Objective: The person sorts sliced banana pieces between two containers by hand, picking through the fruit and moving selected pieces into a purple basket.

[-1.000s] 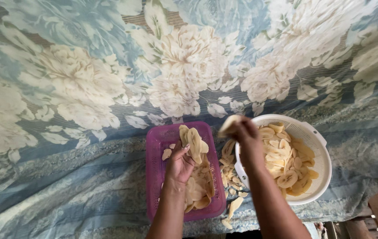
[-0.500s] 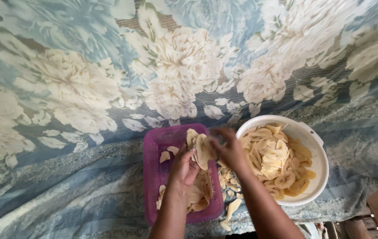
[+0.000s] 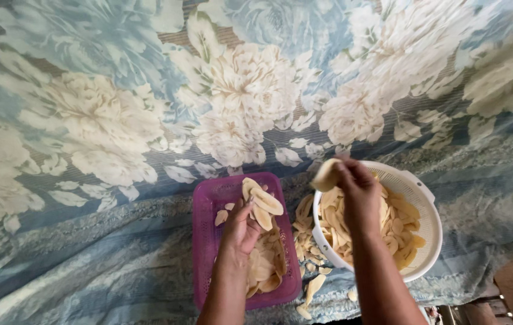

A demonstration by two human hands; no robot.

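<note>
Now your right hand (image 3: 357,186) pinches one pale slice (image 3: 326,175) above the near-left rim of the white basket (image 3: 428,198), and your left hand (image 3: 241,225), fingers curled around a fan of slices (image 3: 261,202), lies to its left over the purple tray (image 3: 205,241). That fan's long axis runs away from you. The slices look thin, oval, creamy yellow.
</note>
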